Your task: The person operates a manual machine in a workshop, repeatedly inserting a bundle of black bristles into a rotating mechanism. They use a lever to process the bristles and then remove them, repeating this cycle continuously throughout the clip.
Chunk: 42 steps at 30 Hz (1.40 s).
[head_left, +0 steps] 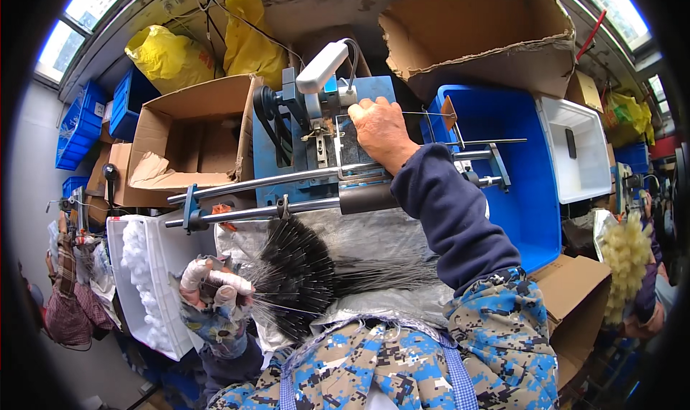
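Observation:
My right hand [384,132] reaches forward over the blue bench machine [291,169], back upward and fingers curled down by its metal fittings. What its fingertips grip, if anything, is hidden. A thin rod [424,113] sticks out to the right beyond it. At the lower left, my left hand [215,284], its fingers wrapped in white tape, is closed around the ends of a bundle of thin wires [277,295]. These fan out into a dense black bristly mass [298,273]. More thin wires [384,273] lie to its right, over a pale sheet [366,234] in front of me.
Two steel bars [302,207] cross the machine's front. A white bin [154,288] with white fluffy pieces stands left, an open cardboard box [190,137] behind it. A blue tub [503,173] and white tray [575,148] stand right. Other people [75,302] work at both sides.

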Available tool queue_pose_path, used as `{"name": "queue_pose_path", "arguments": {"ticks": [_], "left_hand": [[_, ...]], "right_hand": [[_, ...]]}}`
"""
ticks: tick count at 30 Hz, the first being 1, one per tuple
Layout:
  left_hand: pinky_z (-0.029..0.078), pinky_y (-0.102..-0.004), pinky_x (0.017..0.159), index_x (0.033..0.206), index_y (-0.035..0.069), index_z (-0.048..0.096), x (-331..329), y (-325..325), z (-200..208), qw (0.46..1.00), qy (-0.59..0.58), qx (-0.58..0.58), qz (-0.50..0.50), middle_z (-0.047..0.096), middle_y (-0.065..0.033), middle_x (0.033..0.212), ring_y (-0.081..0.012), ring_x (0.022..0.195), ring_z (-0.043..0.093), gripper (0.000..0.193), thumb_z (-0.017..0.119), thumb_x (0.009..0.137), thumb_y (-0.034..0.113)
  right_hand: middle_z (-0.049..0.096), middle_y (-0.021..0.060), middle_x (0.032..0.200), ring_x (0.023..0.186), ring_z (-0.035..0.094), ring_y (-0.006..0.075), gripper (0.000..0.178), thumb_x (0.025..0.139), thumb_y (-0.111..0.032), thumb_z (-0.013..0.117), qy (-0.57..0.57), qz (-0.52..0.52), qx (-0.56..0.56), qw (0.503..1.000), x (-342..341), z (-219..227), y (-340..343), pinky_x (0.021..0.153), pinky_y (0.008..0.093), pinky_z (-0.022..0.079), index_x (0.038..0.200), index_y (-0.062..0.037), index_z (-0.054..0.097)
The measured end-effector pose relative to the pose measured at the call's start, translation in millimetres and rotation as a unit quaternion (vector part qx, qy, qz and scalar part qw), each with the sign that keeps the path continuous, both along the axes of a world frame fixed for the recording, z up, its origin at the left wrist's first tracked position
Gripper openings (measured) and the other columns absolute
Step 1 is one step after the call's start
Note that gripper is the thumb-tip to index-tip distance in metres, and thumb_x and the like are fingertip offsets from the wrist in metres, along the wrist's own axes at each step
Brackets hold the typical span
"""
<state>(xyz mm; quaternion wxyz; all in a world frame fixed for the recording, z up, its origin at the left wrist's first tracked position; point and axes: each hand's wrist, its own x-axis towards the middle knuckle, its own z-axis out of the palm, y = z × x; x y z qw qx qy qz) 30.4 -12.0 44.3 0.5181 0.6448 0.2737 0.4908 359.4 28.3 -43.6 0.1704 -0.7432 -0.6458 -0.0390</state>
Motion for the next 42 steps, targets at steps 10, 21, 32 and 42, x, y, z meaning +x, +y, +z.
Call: {"name": "queue_pose_path", "arguments": {"ticks": [10, 21, 32, 42], "left_hand": [[0.045, -0.0225, 0.044, 0.115, -0.002, 0.043, 15, -6, -8, 0.991, -0.010, -0.133, -0.022, 0.061, -0.0173, 0.067, -0.0157, 0.052, 0.057, 0.039, 0.060, 0.082, 0.009], [0.041, -0.0229, 0.040, 0.117, -0.002, 0.042, 9, 2, -14, 0.987, 0.005, -0.161, 0.018, 0.059, -0.0133, 0.066, -0.0130, 0.045, 0.051, 0.038, 0.056, 0.087, 0.017], [0.045, -0.0234, 0.046, 0.114, -0.004, 0.044, 33, -7, -10, 0.989, -0.001, -0.145, -0.038, 0.060, -0.0172, 0.069, -0.0178, 0.056, 0.058, 0.036, 0.059, 0.084, 0.009], [0.045, -0.0229, 0.047, 0.115, -0.003, 0.045, 40, -13, -1, 0.987, 0.049, -0.155, -0.016, 0.061, -0.0144, 0.069, -0.0166, 0.058, 0.059, 0.038, 0.060, 0.083, 0.011]], "right_hand": [[0.062, 0.0089, 0.083, 0.083, 0.055, 0.0275, 0.017, 0.077, -0.014, 0.054, 0.078, 0.016, -0.011, 0.997, 4, -7, 10, 0.075, 0.0411, 0.038, 0.089, -0.0088, 0.063], [0.036, 0.0161, 0.122, 0.107, 0.037, 0.0304, 0.055, 0.071, -0.035, 0.066, -0.016, -0.042, 0.003, 0.999, 4, 2, -45, 0.083, 0.0426, 0.035, 0.112, 0.0001, 0.053], [0.047, 0.0177, 0.100, 0.085, 0.058, 0.0304, 0.059, 0.078, -0.030, 0.061, 0.069, -0.059, -0.073, 0.993, -18, 7, -37, 0.072, 0.0341, 0.049, 0.121, 0.0067, 0.042], [0.051, 0.0180, 0.092, 0.075, 0.059, 0.0281, 0.061, 0.078, -0.032, 0.059, 0.071, -0.027, -0.022, 0.997, -69, 0, -4, 0.062, 0.0340, 0.051, 0.119, 0.0099, 0.040]]}}
